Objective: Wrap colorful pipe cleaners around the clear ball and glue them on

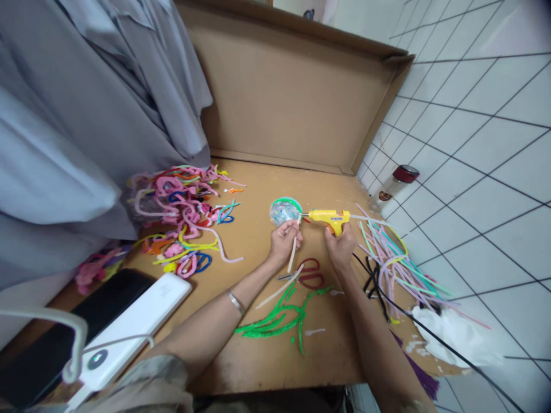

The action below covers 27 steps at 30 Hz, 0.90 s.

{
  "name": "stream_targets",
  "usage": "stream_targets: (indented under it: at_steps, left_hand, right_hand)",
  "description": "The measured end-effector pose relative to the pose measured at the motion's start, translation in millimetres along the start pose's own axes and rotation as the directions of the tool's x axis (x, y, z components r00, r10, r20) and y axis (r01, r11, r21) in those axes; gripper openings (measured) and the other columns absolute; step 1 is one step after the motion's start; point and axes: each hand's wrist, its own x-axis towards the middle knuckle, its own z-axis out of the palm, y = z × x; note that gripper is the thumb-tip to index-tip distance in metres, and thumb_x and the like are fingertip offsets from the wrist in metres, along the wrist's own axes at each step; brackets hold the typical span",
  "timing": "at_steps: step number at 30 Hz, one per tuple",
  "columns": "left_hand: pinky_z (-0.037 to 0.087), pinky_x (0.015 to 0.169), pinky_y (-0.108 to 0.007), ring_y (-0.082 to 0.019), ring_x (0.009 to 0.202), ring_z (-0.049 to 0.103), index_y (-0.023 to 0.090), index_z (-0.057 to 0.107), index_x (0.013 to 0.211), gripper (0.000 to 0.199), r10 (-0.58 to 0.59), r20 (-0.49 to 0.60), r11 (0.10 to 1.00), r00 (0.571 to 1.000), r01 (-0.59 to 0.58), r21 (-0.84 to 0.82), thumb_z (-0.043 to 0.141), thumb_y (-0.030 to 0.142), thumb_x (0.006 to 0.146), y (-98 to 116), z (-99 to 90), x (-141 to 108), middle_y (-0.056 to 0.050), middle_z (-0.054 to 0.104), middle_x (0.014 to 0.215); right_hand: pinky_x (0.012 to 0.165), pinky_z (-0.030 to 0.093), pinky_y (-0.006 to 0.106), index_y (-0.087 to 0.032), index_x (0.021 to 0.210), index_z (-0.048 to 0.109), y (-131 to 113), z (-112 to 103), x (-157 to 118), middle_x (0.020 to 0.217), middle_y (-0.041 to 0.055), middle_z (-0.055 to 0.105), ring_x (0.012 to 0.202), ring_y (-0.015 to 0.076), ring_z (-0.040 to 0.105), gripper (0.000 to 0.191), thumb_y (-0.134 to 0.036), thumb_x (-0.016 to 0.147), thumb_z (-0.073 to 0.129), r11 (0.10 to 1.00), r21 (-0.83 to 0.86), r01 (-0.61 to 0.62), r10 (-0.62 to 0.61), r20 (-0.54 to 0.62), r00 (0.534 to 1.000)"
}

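Note:
My left hand point(284, 241) pinches a whitish pipe cleaner point(293, 256), which hangs down below the fingers. My right hand point(340, 245) grips a yellow glue gun point(329, 216) by its handle, with a pale glue stick protruding from its back. The gun's nozzle is at the upper end of the pipe cleaner; whether they touch I cannot tell. Just beyond my left hand lies a round clear disc point(282, 211) with green along its far rim. Red-handled scissors point(311, 273), another whitish pipe cleaner point(279, 289) and several green pipe cleaners point(275, 322) lie nearer to me.
Tangled coloured pipe cleaners point(185, 212) are heaped at left, beside a white power bank point(138, 327) and a black slab point(77, 338). On the right are straight pastel pipe cleaners point(394, 261), a black cable point(430, 330), white tissue point(456, 335) and a red-capped jar point(394, 186).

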Motion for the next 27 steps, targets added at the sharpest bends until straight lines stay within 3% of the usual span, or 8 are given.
stream_targets:
  at_steps: [21,27]
  left_hand:
    - [0.031,0.039,-0.019,-0.006,0.036,0.043,0.016,0.063,0.088,0.046,-0.013,0.002,1.0,1.0,0.013,0.01,0.074,0.055,0.069,-1.4,0.0,0.6,0.006,0.057,0.051]
    - [0.032,0.039,-0.019,-0.006,0.035,0.043,0.015,0.063,0.089,0.047,-0.006,0.002,1.0,1.0,0.006,-0.003,0.075,0.056,0.068,-1.0,0.3,0.2,0.006,0.057,0.051]
  right_hand:
    - [0.062,0.041,0.032,-0.022,0.079,0.053,-4.3,-1.4,1.6,0.073,0.0064,0.064,0.068,0.0227,0.056,0.023,-0.045,0.075,0.055,0.996,0.058,-0.065,0.067,-0.041,0.997]
    - [0.062,0.041,0.032,-0.02,0.082,0.056,-9.1,1.3,-3.8,0.072,0.0072,0.063,0.065,0.023,0.056,0.027,-0.046,0.073,0.055,0.996,0.028,-0.089,0.089,0.029,0.996]
